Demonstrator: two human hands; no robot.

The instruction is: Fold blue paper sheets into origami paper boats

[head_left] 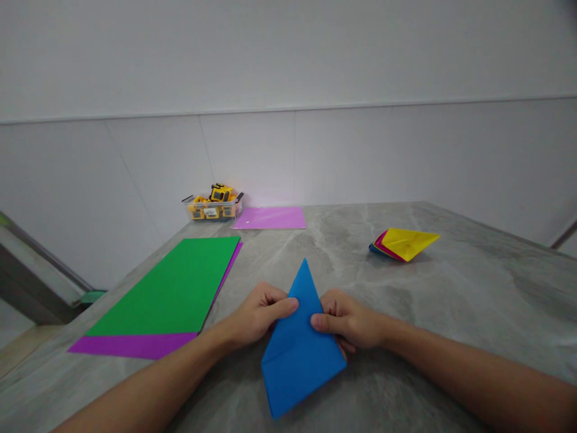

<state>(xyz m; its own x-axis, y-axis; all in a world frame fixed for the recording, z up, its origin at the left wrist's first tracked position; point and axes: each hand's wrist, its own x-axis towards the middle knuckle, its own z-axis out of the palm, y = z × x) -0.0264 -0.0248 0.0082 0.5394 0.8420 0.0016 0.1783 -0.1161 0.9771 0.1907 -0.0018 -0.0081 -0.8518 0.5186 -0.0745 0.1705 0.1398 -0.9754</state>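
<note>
A folded sheet of blue paper [301,355] is held above the near part of the table, its narrow point aimed away from me and its wider end toward me. My left hand [265,310] pinches its left edge, thumb on top and fingers curled beneath. On the opposite edge my right hand [345,319] grips the paper the same way, thumb flat on the blue face. The underside of the paper and most of my fingertips are hidden.
Green paper [166,288] lies over purple paper [130,346] at left. Farther back are a clear plastic box [216,209] of yellow-and-black items and a pink sheet [273,218]. Folded yellow paper [408,242], with pink and blue layers, rests at right on the grey marbled table [451,294].
</note>
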